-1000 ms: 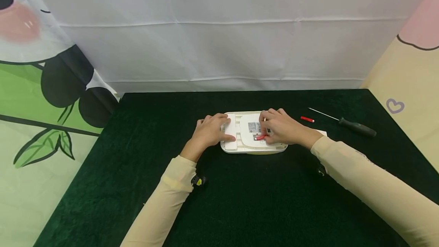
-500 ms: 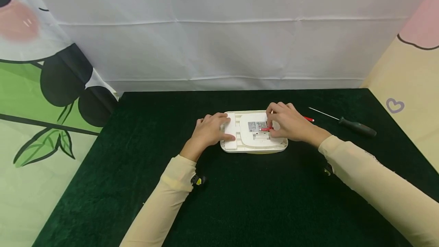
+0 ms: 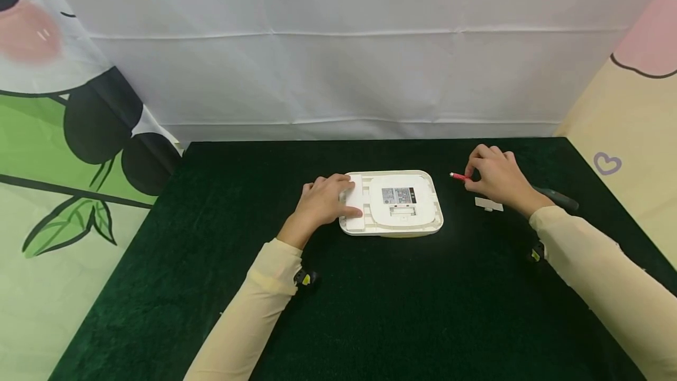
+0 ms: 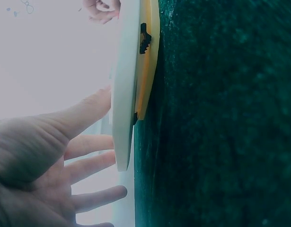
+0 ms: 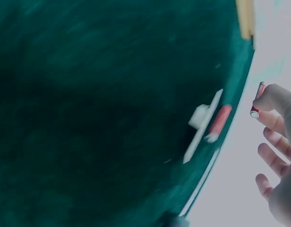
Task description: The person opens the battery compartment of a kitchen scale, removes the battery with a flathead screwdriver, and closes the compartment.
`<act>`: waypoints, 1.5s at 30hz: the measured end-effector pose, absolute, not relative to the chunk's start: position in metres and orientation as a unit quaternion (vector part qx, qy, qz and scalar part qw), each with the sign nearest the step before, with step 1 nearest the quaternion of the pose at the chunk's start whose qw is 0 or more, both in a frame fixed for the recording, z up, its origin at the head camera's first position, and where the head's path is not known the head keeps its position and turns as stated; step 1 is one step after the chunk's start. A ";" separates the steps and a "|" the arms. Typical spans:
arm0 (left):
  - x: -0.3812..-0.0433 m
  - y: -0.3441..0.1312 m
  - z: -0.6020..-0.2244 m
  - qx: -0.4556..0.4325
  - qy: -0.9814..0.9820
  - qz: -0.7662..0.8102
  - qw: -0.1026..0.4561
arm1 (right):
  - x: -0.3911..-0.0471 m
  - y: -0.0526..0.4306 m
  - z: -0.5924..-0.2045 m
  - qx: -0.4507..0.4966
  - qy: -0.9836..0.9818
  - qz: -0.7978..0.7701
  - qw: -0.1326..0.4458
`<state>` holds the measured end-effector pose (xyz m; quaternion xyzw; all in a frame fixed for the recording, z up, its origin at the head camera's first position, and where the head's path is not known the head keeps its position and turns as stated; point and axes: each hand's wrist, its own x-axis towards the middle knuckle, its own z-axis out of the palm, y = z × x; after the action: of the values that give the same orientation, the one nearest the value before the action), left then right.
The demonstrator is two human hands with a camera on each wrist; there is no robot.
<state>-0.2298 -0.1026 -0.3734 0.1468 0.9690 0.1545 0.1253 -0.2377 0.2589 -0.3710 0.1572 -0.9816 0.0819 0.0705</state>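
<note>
A white, flat, rectangular device point(image 3: 404, 225) lies bottom up, with a label point(image 3: 399, 196) and a bare battery compartment point(image 3: 403, 211) showing. My left hand point(image 3: 325, 201) rests on its left end, thumb touching the near part. In the left wrist view the fingers point(image 4: 91, 168) look fairly straight and spread. To the right, raised over the table, my right hand point(image 3: 497, 175) pinches a red battery point(image 3: 456, 176) between thumb and index finger. Below it, in the right wrist view, another red battery point(image 5: 219, 123) lies beside a small white battery cover point(image 5: 202, 126).
A screwdriver point(image 3: 557, 197) lies at the right, its shaft hidden behind my right hand. Dark green cloth point(image 3: 370, 310) covers the table. A white sheet point(image 3: 338, 75) hangs behind the far edge.
My right hand has lifted the battery out of the compartment and carried it right, off the device. The battery cover has come into view. My left hand stays in place.
</note>
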 end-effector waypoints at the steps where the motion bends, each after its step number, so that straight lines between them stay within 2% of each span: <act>1: -0.230 -0.103 -0.373 0.147 0.969 0.154 0.125 | -0.238 0.263 -0.373 0.149 -0.984 0.080 0.064; 7: -0.230 -0.103 -0.374 0.150 0.969 0.150 0.123 | -0.238 0.279 -0.386 0.125 -0.989 0.070 0.036; 22: -0.229 -0.102 -0.372 0.149 0.969 0.150 0.127 | -0.233 0.285 -0.393 0.117 -0.991 0.069 0.015; 34: -0.229 -0.102 -0.373 0.151 0.968 0.154 0.125 | -0.209 0.303 -0.387 0.153 -0.983 0.098 0.028; 45: -0.229 -0.103 -0.372 0.152 0.968 0.157 0.124 | -0.196 0.329 -0.384 0.172 -0.978 0.111 -0.032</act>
<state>-0.2287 -0.1027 -0.3724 0.1524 0.9679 0.1568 0.1238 -0.1960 0.3287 -0.3842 0.1721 -0.9783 0.1109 -0.0318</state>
